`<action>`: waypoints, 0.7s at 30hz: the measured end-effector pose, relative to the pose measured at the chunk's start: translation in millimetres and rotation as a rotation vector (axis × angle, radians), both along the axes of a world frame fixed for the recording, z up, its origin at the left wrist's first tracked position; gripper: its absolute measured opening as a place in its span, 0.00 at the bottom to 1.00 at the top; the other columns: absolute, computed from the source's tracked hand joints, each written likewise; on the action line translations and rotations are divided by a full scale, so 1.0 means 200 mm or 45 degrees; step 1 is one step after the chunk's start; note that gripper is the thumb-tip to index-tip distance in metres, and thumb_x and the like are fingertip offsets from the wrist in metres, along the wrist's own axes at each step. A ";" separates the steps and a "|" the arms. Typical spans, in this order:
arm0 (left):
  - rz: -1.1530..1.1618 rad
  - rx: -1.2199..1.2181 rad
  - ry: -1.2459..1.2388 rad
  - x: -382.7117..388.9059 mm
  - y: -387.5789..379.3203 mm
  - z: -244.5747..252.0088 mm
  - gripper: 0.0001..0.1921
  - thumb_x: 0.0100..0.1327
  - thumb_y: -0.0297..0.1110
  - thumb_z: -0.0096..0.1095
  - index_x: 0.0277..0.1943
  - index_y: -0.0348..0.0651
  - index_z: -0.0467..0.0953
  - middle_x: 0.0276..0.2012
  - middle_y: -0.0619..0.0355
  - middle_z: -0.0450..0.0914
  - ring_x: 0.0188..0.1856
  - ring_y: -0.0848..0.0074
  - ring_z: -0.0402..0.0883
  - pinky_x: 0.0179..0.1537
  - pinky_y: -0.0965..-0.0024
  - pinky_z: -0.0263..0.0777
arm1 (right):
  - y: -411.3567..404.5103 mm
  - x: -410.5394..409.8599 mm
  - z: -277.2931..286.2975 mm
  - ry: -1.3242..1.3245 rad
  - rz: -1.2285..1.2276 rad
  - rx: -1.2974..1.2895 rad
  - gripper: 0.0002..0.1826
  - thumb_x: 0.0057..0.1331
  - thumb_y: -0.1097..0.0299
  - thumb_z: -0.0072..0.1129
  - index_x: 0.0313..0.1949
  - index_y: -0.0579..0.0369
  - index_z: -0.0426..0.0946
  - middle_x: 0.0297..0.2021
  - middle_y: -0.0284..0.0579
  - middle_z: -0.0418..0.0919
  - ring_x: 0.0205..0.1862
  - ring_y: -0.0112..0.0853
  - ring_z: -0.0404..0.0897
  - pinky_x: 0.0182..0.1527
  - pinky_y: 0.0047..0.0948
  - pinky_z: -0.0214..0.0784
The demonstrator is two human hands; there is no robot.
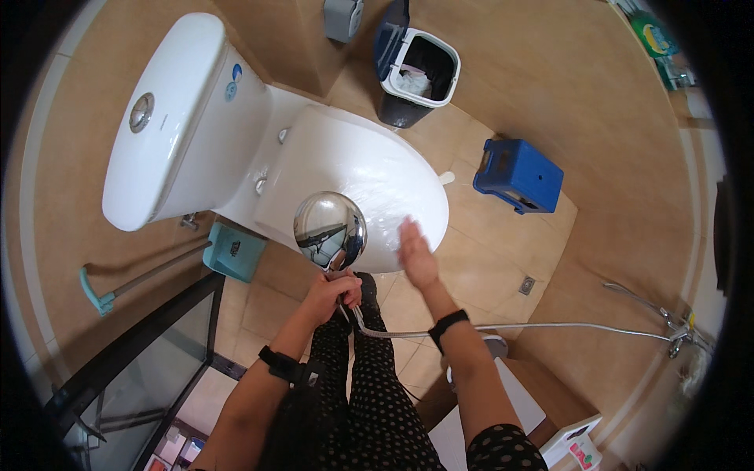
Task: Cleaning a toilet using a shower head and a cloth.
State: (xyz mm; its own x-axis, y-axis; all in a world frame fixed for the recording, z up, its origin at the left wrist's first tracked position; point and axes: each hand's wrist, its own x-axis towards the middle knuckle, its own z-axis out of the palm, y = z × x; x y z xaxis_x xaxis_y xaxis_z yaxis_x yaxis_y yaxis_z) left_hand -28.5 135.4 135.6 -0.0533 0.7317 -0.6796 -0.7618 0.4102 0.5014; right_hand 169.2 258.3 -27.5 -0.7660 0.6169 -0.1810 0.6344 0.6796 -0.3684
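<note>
My left hand (pixel 331 296) grips the handle of a chrome handheld shower head (pixel 330 226), its round shiny back turned up to me. From the handle a metal shower hose (pixel 548 325) runs right, passing by my right forearm, to a wall-mounted mixer tap (pixel 677 329). Water streaks spread over the lowered lid of a white toilet (pixel 347 159) beyond the shower head. Slightly blurred, my right hand (pixel 418 256) hangs over the front edge of the lid with nothing in it. Whether it touches the lid I cannot tell.
A blue plastic stool (pixel 524 176) and an open-lidded bin (pixel 406 112) holding crumpled tissue stand by the far wall. A long-handled teal dustpan (pixel 235 253) leans left of the toilet. The dark-framed glass door (pixel 147 353) is at lower left. A floor drain (pixel 526 286) lies at right.
</note>
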 end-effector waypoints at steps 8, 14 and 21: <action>0.171 0.038 0.062 -0.15 -0.05 -0.03 0.11 0.56 0.27 0.55 0.20 0.40 0.65 0.15 0.59 0.65 0.20 0.73 0.67 0.28 0.70 0.65 | 0.28 -0.41 -0.06 0.206 -0.316 0.025 0.39 0.65 0.64 0.51 0.68 0.66 0.42 0.70 0.58 0.39 0.71 0.52 0.43 0.70 0.40 0.42; 0.337 -0.011 0.010 -0.31 -0.12 -0.03 0.11 0.57 0.28 0.55 0.22 0.43 0.63 0.15 0.59 0.64 0.20 0.73 0.67 0.28 0.68 0.65 | -0.05 -0.66 0.07 0.049 0.527 -0.142 0.42 0.61 0.61 0.57 0.69 0.54 0.46 0.71 0.42 0.42 0.72 0.40 0.45 0.69 0.40 0.46; 0.412 0.047 0.065 -0.43 -0.17 0.00 0.10 0.58 0.28 0.54 0.23 0.44 0.63 0.15 0.60 0.64 0.20 0.74 0.67 0.29 0.66 0.65 | 0.57 -0.84 0.00 0.144 -0.083 0.131 0.37 0.63 0.65 0.54 0.67 0.64 0.48 0.69 0.56 0.45 0.69 0.48 0.50 0.67 0.43 0.49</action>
